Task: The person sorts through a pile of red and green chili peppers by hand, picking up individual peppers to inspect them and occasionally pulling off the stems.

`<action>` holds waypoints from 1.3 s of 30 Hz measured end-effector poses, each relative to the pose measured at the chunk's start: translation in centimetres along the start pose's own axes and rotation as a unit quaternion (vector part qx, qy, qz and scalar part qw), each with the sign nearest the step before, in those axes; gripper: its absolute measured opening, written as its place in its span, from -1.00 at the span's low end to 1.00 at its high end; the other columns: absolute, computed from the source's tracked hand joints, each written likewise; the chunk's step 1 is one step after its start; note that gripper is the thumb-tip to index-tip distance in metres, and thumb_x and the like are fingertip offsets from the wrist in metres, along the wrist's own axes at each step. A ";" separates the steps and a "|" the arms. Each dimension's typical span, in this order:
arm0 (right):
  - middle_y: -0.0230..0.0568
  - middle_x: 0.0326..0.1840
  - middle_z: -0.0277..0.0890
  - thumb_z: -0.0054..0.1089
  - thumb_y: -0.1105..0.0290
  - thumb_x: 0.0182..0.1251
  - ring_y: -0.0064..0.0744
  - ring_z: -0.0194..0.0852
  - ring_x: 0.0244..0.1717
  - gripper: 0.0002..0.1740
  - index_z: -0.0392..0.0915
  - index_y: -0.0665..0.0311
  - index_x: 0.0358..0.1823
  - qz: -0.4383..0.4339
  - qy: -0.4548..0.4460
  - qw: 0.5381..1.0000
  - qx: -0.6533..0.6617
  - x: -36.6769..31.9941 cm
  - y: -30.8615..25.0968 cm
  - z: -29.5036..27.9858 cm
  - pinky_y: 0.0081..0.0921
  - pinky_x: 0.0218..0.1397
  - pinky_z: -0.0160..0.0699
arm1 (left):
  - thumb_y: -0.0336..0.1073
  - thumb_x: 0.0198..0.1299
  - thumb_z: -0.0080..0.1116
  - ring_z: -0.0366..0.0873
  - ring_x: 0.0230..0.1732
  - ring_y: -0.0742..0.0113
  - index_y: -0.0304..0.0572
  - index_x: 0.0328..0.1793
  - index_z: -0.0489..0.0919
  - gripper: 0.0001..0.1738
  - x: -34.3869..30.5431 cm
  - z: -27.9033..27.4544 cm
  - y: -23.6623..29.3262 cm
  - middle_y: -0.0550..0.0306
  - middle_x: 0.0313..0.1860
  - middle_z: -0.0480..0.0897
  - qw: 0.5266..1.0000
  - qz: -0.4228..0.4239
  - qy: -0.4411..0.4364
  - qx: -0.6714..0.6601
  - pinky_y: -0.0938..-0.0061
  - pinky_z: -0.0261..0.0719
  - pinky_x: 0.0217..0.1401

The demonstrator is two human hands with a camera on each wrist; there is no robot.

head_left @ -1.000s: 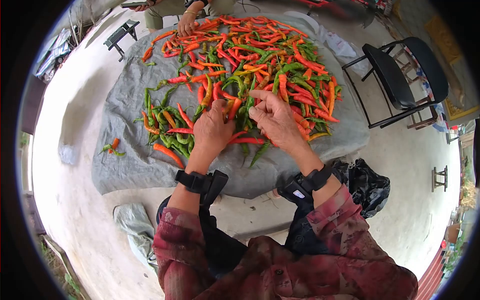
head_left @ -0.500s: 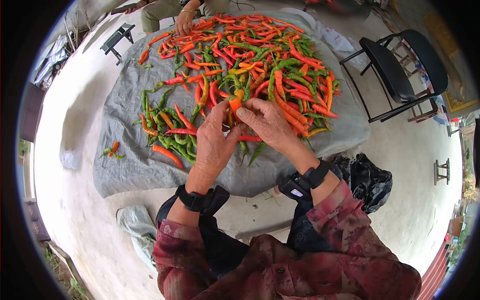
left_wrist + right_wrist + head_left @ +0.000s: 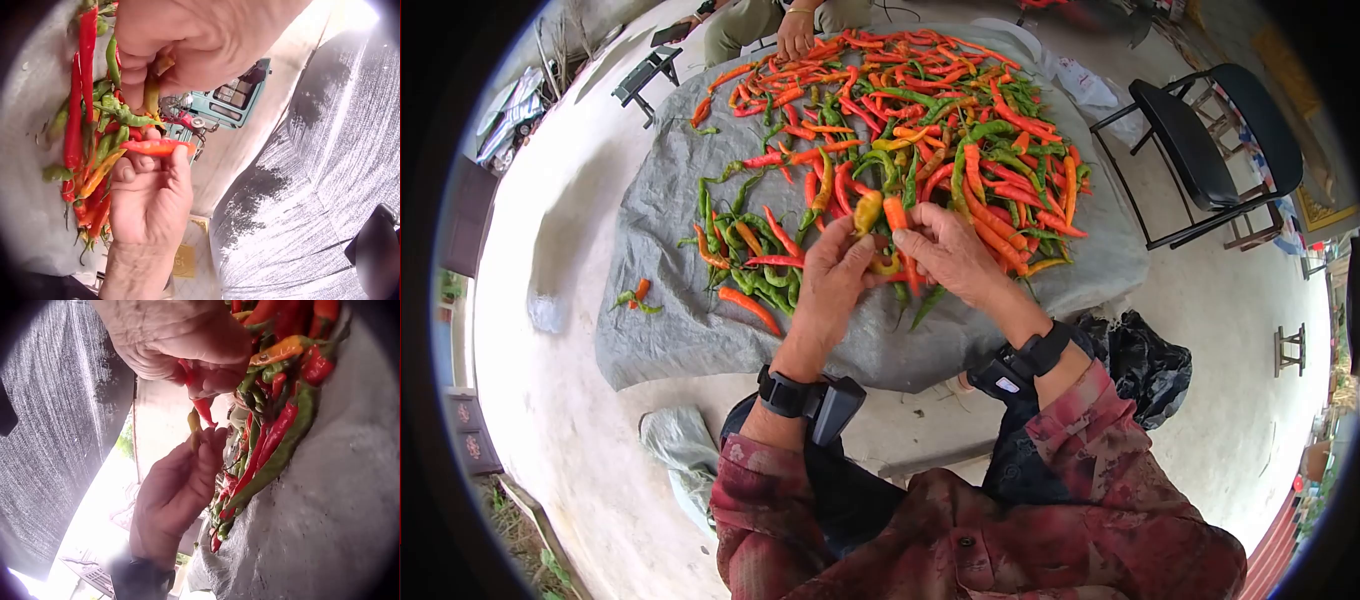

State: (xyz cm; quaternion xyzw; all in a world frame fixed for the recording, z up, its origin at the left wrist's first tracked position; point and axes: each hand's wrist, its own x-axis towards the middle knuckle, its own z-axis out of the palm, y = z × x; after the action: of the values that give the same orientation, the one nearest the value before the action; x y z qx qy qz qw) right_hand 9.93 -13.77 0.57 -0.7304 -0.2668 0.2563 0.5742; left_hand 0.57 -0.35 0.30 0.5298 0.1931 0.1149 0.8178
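Presently, the bare left hand (image 3: 830,275) pinches a stubby yellow-green chilli pepper (image 3: 867,212); at its three o'clock, the bare right hand (image 3: 953,258) pinches a slender orange-red chilli pepper (image 3: 896,214). Toward twelve o'clock, a heap of red, orange and green chilli peppers (image 3: 990,128) lies on a wrinkled grey sheet (image 3: 660,180). At two o'clock stands a black padded chair (image 3: 1185,145); at eleven, another person's hand (image 3: 796,35) is at the heap's far edge.

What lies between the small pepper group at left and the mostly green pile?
In the head view, only bare grey sheet separates the small pepper group from the mostly green pile.
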 end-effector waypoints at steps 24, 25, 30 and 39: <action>-0.23 -0.15 0.46 0.14 0.21 0.33 -0.59 0.48 -0.30 -0.38 0.20 0.46 0.25 0.004 -0.004 0.950 0.313 1.3 -0.1 0.7 -0.64 -0.28 0.53 | -0.31 0.07 0.15 0.59 -0.32 -0.08 -0.27 -0.23 0.54 -0.80 4.7 -5.5 0.8 -0.06 -0.36 0.62 0.593 0.180 0.085 0.780 0.16 0.51 -0.29; -0.22 -0.17 0.47 0.12 0.21 0.33 -0.59 0.49 -0.29 -0.38 0.19 0.48 0.26 -0.012 0.048 0.950 0.309 1.3 -0.2 0.8 -0.64 -0.26 0.52 | -0.31 0.07 0.15 0.59 -0.32 -0.08 -0.27 -0.23 0.54 -0.80 4.5 -5.3 1.2 -0.06 -0.36 0.62 0.592 0.181 0.083 0.781 0.16 0.51 -0.29; -0.33 -0.32 0.46 0.08 0.13 0.35 -0.67 0.42 -0.40 -0.46 0.32 0.45 0.14 -0.007 -0.021 0.968 0.250 1.0 0.0 0.0 -0.71 -0.38 0.44 | -0.26 0.22 0.08 0.57 -0.46 0.03 -0.30 -0.36 0.50 -0.78 2.4 -2.7 2.8 -0.05 -0.47 0.58 0.809 0.257 0.116 0.515 0.21 0.51 -0.40; -0.54 -0.56 0.29 0.11 0.11 0.33 -0.81 0.18 -0.62 -0.67 0.50 0.27 -0.27 0.033 -0.080 0.980 0.180 0.8 -0.4 -0.6 -0.79 -0.63 0.14 | -0.31 0.08 0.20 0.54 -0.44 0.14 -0.17 -0.34 0.49 -0.86 -1.7 0.4 -0.7 0.10 -0.52 0.48 0.712 0.402 -0.045 0.574 0.33 0.50 -0.42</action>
State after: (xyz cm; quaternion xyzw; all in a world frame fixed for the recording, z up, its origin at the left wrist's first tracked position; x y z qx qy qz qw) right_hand 10.84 -13.54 1.00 -0.6001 -0.2373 0.3763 0.6648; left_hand -0.78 -1.62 0.16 0.9294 -0.0459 0.2756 0.2409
